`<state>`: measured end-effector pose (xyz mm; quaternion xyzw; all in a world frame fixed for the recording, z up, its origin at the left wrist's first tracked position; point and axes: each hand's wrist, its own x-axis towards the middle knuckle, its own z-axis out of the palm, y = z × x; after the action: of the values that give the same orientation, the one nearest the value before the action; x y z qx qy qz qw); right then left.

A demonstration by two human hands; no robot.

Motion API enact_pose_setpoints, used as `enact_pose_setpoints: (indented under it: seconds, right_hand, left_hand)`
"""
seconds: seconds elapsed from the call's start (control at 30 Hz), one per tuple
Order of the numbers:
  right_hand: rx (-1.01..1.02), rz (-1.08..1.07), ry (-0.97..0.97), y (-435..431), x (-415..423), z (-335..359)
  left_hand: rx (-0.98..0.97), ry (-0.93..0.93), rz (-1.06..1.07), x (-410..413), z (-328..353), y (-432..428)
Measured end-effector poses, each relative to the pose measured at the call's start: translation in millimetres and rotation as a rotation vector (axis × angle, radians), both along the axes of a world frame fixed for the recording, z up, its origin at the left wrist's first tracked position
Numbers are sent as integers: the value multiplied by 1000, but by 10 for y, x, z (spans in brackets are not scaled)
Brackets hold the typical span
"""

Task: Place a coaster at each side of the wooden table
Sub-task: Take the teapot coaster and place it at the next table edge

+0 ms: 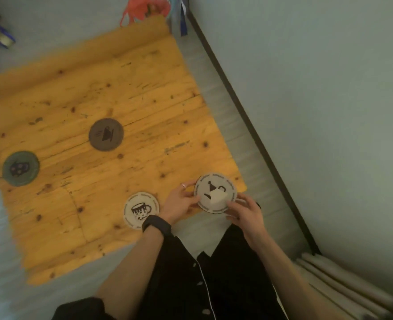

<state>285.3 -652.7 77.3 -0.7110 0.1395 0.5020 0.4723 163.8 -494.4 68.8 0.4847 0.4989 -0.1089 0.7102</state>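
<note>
A: Where are the coasters on the wooden tabletop (144,88)?

B: Four show. A dark grey coaster (106,134) with a steaming cup drawn on it lies near the middle. A green coaster (20,168) with a dark spotted figure sits at the left edge, slightly overhanging it. A pale coaster (141,210) with a spotted mug lies near the near edge, partly behind the left wrist. The fourth, a light coaster (215,192), is over the near right corner.

A: Is that last one lying down?

B: It is held. The left hand (179,204) grips its left rim, thumb on top, and the right hand (246,214) pinches its near right rim. Whether it touches the wood I cannot tell.

A: Any writing to read?

B: Both pale coasters carry a ring of small dark lettering around the rim, but it is too blurred to read. The held one shows a triangle, a curl and a dash, and a pale blocky shape sits on its lower half; what that is I cannot tell.

A: Anything else?

B: A black wristband (156,224) on the left wrist, a ring on a left finger, dark buttoned clothing below, and something red (142,9) beyond the far edge.
</note>
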Motion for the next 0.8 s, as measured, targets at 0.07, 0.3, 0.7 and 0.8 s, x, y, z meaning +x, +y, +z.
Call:
enact_pose_setpoints:
  seconds: [0.07, 0.3, 0.7, 0.8]
  right_hand:
    - [35, 61, 19, -249, 450, -95]
    - [79, 371, -47, -925, 1792, -4]
    - [-16, 626, -174, -368, 2683, -162]
    - [-16, 722, -219, 44, 2809, -166]
  left_hand:
    - [-33, -7, 27, 320, 8, -170]
    - [-12, 13, 23, 1201, 53, -869]
    - [-105, 103, 518, 1954, -114, -1058]
    - [-94, 66, 629, 2037, -153, -831]
